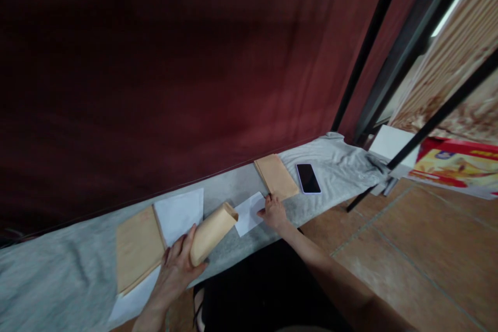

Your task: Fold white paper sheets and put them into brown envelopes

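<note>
My left hand (177, 264) is closed round a tan envelope (212, 232), which it holds bowed open and lifted a little off the grey cloth (58, 270). My right hand (274, 212) rests on the edge of a small folded white paper (249, 213), fingers curled on it. Just beyond that hand lies a stack of tan envelopes (277, 176). Another tan envelope pile (137, 249) sits left of my left hand, on white sheets (179, 212).
A dark phone (308, 178) lies face up on the cloth to the right of the far envelopes. A dark red wall rises behind the narrow surface. Black metal posts (365, 52), a white box (391, 142) and a red printed carton (455, 163) stand on the tiled floor.
</note>
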Motion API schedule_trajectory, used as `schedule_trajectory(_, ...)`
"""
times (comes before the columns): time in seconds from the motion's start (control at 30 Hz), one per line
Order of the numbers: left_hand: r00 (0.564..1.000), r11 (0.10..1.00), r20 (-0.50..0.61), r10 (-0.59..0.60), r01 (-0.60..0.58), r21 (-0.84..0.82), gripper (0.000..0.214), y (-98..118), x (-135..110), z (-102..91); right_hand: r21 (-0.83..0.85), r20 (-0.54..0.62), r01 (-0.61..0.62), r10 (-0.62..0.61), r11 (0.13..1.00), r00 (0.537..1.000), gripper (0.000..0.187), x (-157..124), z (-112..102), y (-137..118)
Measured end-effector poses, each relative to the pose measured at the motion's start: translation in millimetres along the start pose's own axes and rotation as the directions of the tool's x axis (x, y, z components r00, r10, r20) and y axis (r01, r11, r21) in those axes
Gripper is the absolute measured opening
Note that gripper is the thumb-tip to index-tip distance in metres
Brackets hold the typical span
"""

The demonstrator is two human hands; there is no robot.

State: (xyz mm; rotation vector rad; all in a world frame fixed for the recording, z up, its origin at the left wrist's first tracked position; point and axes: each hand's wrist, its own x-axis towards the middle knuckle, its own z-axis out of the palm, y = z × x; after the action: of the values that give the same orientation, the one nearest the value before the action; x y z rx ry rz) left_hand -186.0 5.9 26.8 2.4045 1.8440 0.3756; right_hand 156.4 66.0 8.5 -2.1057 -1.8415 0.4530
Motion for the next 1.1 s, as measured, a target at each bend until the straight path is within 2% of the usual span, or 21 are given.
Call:
schedule_trajectory(0.13, 0.997, 0.996, -0.048, 0.054, -0.057, -0.066, 0.099, -2.4, -7.4, 17.7, 0.110, -0.025, -0.003, 0.006, 0.994, 1.000, 0.037, 2.1, 1.8, 7.3)
schedule_trajectory(0.27, 0.995, 0.993, -0.064, 0.078, -0.083, -0.082, 0.101, -4.4, -9.0, 19.2, 0.269, -0.055, 0.043, -0.029, 0.962, 0.998, 0.018, 0.1, 0.7, 17.1)
schedule_trajectory(0.4, 0.996, 0.991, -0.055, 0.073, -0.079, -0.110, 0.103, -5.6, -8.5, 17.0, 0.431, -0.095, 0.065, -0.026, 0.900, 0.995, 0.020, -3.6, -11.4, 30.6)
schedule_trajectory(0.47, 0.996, 0.992, -0.060, 0.060, -0.066, -0.107, 0.103, -4.4, -8.0, 17.1, 0.569, -0.131, 0.089, -0.017, 0.817, 0.991, 0.022, -6.8, -22.2, 35.8)
schedule_trajectory(0.6, 0.997, 0.998, -0.070, 0.013, -0.017, -0.064, 0.102, 2.6, -6.1, 17.6, 0.847, -0.229, 0.187, 0.024, 0.498, 0.973, 0.024, -15.2, -40.6, 36.4)
schedule_trajectory(0.7, 0.997, 0.999, -0.077, 0.006, -0.010, -0.049, 0.101, 8.0, -4.1, 17.8, 0.894, -0.188, 0.172, -0.002, 0.413, 0.982, 0.026, -21.0, -41.4, 31.5)
schedule_trajectory(0.77, 0.996, 0.999, -0.088, 0.014, -0.016, -0.031, 0.100, 9.8, -3.1, 18.2, 0.879, -0.162, 0.166, -0.049, 0.447, 0.986, 0.025, -23.9, -37.2, 30.3)
schedule_trajectory(0.9, 0.995, 1.000, -0.102, 0.022, -0.021, 0.009, 0.100, 10.2, -2.9, 18.4, 0.762, -0.108, 0.171, -0.138, 0.625, 0.985, 0.022, -25.5, -34.0, 36.9)
schedule_trajectory(1.1, 0.992, 0.998, -0.123, 0.035, -0.027, 0.065, 0.096, 16.4, -2.1, 13.6, 0.613, 0.178, 0.030, -0.175, 0.790, 0.968, 0.021, -16.6, -53.7, 43.6)
